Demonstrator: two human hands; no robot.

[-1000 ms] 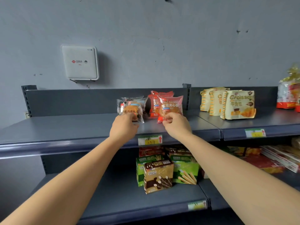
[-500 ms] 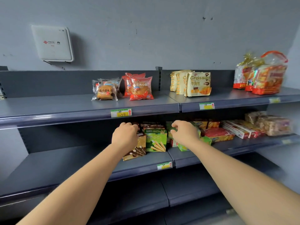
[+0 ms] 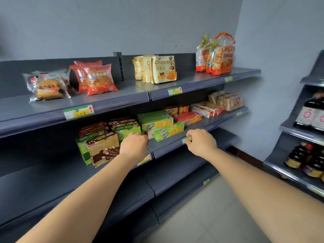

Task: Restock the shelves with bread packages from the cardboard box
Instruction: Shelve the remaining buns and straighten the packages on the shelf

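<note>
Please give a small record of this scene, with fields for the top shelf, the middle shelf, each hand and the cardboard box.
top shelf: clear bread packages, red bread packages, croissant packs, gift bags
middle shelf: brown and green snack boxes
left hand: loosely curled, empty, before the middle shelf
right hand: loosely curled, empty, at the middle shelf edge
cardboard box: not in view

Biscuit boxes; dark bottles at right
</note>
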